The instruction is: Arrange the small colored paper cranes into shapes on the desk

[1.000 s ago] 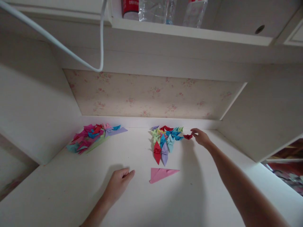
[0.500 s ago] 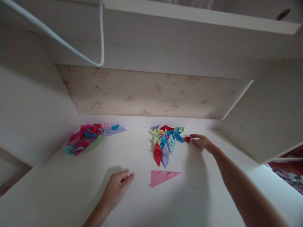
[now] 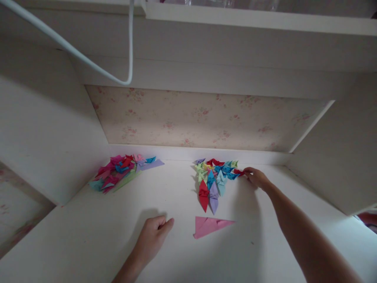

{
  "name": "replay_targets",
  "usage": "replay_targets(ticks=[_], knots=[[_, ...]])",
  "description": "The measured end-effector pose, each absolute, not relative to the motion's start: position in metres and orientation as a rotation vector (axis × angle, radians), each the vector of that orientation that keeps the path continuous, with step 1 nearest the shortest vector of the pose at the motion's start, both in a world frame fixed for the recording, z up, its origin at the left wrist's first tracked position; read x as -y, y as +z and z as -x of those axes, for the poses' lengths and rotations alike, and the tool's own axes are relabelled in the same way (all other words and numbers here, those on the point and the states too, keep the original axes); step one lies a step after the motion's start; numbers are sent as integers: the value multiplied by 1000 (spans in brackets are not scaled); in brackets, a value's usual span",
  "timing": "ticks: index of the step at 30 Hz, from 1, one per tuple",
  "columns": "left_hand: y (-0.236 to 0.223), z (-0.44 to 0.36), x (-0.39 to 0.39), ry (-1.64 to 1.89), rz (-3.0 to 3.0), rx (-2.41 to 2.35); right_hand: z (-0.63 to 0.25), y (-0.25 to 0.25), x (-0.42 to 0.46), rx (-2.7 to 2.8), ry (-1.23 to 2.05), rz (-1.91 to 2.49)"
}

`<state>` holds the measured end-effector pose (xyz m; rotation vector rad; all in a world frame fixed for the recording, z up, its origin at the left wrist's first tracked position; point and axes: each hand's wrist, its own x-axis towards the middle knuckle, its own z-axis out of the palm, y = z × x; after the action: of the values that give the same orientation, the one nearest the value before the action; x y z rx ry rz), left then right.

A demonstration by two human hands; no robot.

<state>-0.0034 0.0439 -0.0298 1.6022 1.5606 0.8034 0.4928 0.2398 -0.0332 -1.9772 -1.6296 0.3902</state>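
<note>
My right hand (image 3: 257, 178) reaches to the right edge of a cluster of folded paper pieces. Its fingertips pinch a small red origami piece (image 3: 238, 172), which lies against the blue origami (image 3: 228, 169) there. Beside these are a light blue piece (image 3: 221, 183), a larger red one (image 3: 203, 193) and a purple one (image 3: 214, 196), all flat on the white desk. My left hand (image 3: 154, 234) rests on the desk with curled fingers, and nothing shows in it. To its right lies a pink folded paper triangle (image 3: 208, 226), touched by neither hand.
A pile of colourful folded paper (image 3: 119, 173) lies at the back left. Side panels and a floral back wall (image 3: 203, 118) enclose the white desk (image 3: 176, 188). Overhead runs a shelf (image 3: 235, 17), with a white curved cable (image 3: 97, 67) hanging at upper left.
My right hand has brought the small red origami piece left, up against the blue ones. The whole view has shifted slightly; my left hand keeps its curled pose.
</note>
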Motion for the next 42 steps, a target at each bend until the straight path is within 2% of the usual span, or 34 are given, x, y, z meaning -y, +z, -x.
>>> replay_targets(ticks=[13, 24, 31, 42], knots=[[-29, 2, -45, 804, -1554, -1558, -494, -42, -250, 1589, 297, 1992], [-26, 1, -45, 831, -1623, -1479, -478, 5, -181, 1474, 262, 1959], [-21, 1, -41, 893, -1635, -1441, -394, 19, -106, 1461, 505, 1743], [-32, 0, -36, 951, -1717, -1478, -195, 7, 2, 1303, 1252, 1157]])
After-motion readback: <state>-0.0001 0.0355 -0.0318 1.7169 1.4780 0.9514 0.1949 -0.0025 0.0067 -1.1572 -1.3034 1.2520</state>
